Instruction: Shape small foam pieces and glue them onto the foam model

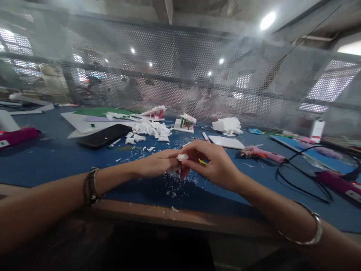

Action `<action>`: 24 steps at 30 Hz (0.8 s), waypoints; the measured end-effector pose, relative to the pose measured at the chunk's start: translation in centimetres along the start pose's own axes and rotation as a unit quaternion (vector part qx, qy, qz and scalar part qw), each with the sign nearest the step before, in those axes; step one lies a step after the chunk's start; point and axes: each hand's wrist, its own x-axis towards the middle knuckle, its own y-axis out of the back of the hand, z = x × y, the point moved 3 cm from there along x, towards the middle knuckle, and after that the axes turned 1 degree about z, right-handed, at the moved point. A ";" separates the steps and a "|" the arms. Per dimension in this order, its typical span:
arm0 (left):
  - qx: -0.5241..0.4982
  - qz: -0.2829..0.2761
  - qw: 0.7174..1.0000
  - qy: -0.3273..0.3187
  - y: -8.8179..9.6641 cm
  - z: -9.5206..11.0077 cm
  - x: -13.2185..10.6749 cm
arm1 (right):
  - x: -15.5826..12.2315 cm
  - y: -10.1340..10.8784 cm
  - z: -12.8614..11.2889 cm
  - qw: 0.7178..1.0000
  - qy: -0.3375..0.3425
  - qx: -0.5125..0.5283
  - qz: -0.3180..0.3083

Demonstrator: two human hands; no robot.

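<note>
My left hand [153, 163] reaches in from the left, its fingers closed around a small white piece [182, 157] that looks like foam. My right hand [217, 162] meets it, thumb and fingertips pinched at the same piece. A thin yellow stick-like tool [202, 162] shows under the right palm; its ends are hidden. Below both hands, white crumbs [172, 188] are scattered over the blue tabletop [124, 192]. Behind them stands a small model [186, 122] with green and red posts and a white top.
White scraps [149, 128] lie beside a black phone [105, 136] at the left. Another small model [155, 111] with red posts stands farther back. A pink glue gun [262, 153] and its black cord [303, 192] lie at the right. A perforated metal screen [180, 67] closes the back.
</note>
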 end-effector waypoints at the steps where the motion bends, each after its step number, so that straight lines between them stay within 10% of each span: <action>1: -0.041 -0.012 0.999 -0.003 0.0 -0.3 0.1 | 0.0 0.0 -0.1 1.000 0.014 -0.014 -0.001; 6: -0.164 -0.075 0.983 -0.027 -0.5 -1.0 0.2 | 0.0 0.2 -0.4 0.998 0.050 -0.028 -0.011; 15: 0.234 0.038 0.967 -0.092 -0.4 1.0 -0.9 | -0.2 0.5 -0.3 0.999 0.008 0.025 -0.044; 24: 0.376 0.052 0.909 -0.174 -0.5 0.7 -1.1 | -0.7 0.1 -1.3 0.983 0.074 -0.167 0.020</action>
